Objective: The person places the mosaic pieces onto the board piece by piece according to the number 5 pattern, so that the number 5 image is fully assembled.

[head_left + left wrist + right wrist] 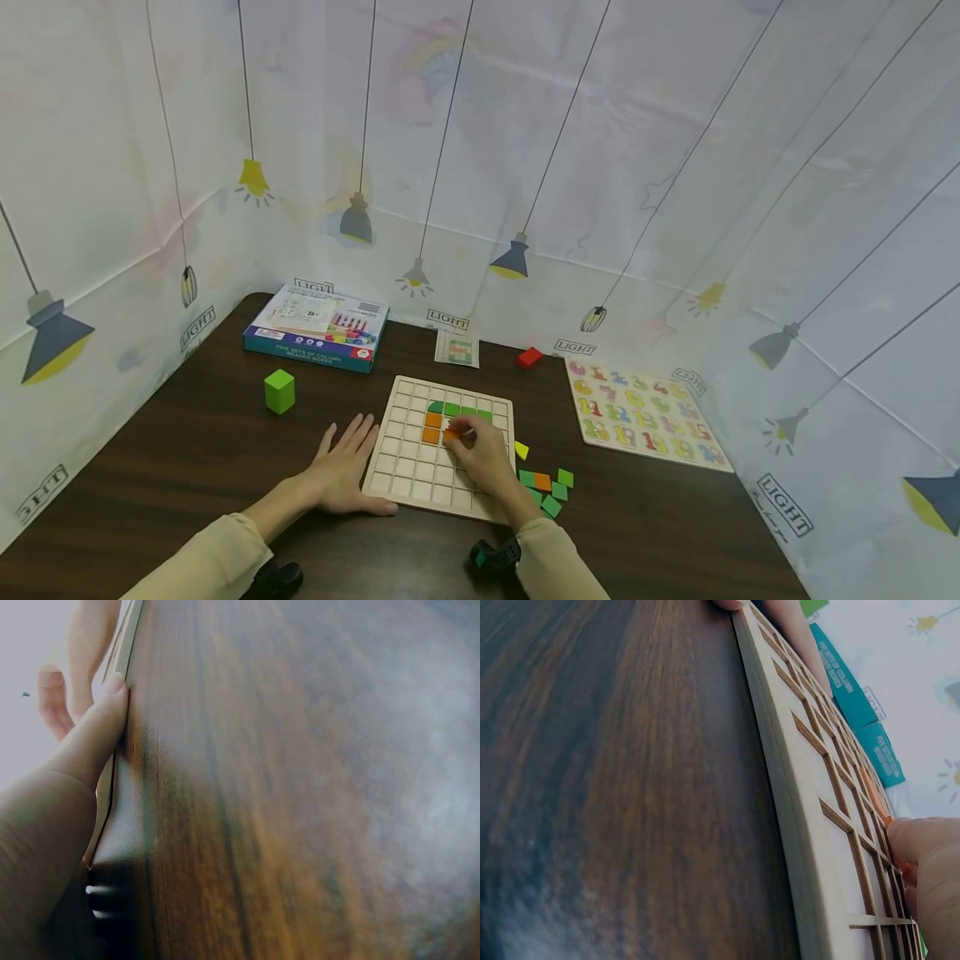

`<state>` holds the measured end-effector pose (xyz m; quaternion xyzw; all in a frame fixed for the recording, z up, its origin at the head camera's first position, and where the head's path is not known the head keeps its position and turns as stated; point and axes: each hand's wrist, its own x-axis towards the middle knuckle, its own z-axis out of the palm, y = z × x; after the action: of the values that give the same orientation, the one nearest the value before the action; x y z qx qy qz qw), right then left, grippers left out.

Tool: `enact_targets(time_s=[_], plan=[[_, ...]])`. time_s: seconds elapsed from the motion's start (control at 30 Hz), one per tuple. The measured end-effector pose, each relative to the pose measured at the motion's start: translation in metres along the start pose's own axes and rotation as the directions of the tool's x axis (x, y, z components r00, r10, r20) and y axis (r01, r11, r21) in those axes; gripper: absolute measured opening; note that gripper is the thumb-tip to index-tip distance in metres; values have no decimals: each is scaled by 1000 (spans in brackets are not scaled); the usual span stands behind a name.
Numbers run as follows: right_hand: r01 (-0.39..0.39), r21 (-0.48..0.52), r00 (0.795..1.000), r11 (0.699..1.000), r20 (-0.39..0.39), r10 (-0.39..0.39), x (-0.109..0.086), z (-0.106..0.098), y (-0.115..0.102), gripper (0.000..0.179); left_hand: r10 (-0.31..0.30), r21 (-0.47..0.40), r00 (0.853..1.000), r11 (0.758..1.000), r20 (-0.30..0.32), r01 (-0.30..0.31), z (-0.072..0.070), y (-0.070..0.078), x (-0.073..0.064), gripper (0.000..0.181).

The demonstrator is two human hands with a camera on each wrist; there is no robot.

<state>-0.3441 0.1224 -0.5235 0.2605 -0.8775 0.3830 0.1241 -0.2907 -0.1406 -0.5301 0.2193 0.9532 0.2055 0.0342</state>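
A wooden grid board [397,467] lies on the dark table. In its upper middle sit a row of green tiles [467,411] and several orange tiles [431,435] below them. My right hand [482,454] pinches an orange tile [450,435] over the grid, just right of the placed orange ones. The right wrist view shows that hand [934,859] low over the board [780,772]. My left hand [343,471] rests with fingers spread beside the board's left edge. Its thumb [105,724] touches the near edge in the left wrist view.
Loose green and orange tiles [552,506] and a yellow tile [521,450] lie right of the board. Behind it are a pattern card [457,349] and a red block [528,357]. A boxed set [317,329] and green block [280,392] stand left, a number board [645,408] right.
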Motion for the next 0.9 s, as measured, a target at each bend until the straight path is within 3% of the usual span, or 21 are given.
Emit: enact_targets(time_s=[0.17,0.5,0.7,0.9], plan=[[-4,-17,1000,1000,11,4,0,0,-2,24,2,-8,1000,1000,-4,-2,1,-1,1,130],[19,-32,1000,999,17,-18,-1,-1,-4,24,11,-30,1000,999,21,-10,-10,9,-3,125],[27,-49,1000,998,11,-26,-2,-4,-1,24,-17,10,999,1000,41,16,-7,7,-1,126],[21,-73,999,997,37,-19,-3,-5,1,25,1,-43,1000,999,21,0,-8,7,-2,126]])
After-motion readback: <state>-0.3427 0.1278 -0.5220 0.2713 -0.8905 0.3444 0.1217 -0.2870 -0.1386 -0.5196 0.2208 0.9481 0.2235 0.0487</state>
